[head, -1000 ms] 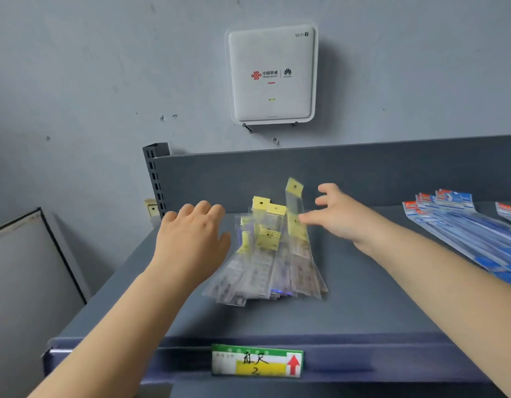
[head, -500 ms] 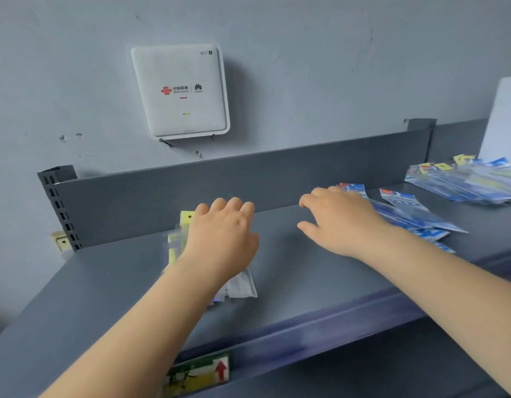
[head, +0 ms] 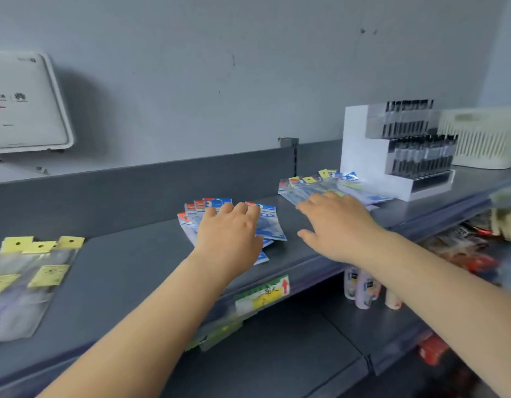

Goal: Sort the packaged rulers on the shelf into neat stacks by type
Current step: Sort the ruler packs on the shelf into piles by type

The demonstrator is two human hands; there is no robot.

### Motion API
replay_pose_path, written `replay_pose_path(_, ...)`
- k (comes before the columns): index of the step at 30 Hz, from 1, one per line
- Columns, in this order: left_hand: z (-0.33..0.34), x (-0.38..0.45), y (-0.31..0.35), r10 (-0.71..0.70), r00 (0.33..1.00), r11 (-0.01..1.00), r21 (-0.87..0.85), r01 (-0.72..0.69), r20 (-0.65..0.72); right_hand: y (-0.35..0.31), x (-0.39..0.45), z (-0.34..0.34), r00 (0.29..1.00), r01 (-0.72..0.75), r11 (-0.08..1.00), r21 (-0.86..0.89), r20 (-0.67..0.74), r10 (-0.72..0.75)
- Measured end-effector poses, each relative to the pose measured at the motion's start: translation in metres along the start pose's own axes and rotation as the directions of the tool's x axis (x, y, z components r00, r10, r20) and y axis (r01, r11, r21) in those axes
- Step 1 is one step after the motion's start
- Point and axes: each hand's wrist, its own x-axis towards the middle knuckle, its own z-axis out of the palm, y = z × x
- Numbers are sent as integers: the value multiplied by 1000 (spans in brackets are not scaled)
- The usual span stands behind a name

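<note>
On the grey shelf (head: 128, 271) lie three groups of packaged rulers. Clear packs with yellow headers (head: 33, 271) sit at the left edge. A fanned pile of blue-and-red packs (head: 270, 225) lies in the middle, and my left hand (head: 230, 235) is spread flat over it, fingers straight. A mixed pile of blue and yellow-tagged packs (head: 314, 186) lies further right. My right hand (head: 337, 222) hovers with relaxed fingers at the near edge of that pile, holding nothing.
A white tiered display of black pens (head: 403, 150) stands behind the right pile, with a cream slatted basket (head: 484, 136) beside it. A white wall box (head: 24, 101) hangs at the left. A shelf label (head: 263, 294) marks the front rail. Goods fill the lower shelves.
My view and both hands have swung right along the shelf. The left hand left the yellow-header packs and now covers the blue pile; the right hand reached the mixed pile.
</note>
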Motion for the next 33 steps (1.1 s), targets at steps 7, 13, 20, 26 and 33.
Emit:
replay_pose_path(7,8,48,82,67,997,997,-29,-66,23,90,-24,16,993,-105,994,-27,52,106)
replay_pose_path(13,18,93,122,132,991,991,-34,-131,28,141,-19,36,986,-147,988,-45,76,150)
replay_pose_path(20,30,155,135,198,973,980,-45,-194,118,191,10,60,980,-178,983,-38,80,180)
replay_pose_path(26,53,205,150,278,934,956,30,-292,222,234,45,87,965,-229,971,64,144,218)
replay_pose_path(33,85,243,166,281,912,955,4,-296,300,264,81,125,948,-278,930,239,227,224)
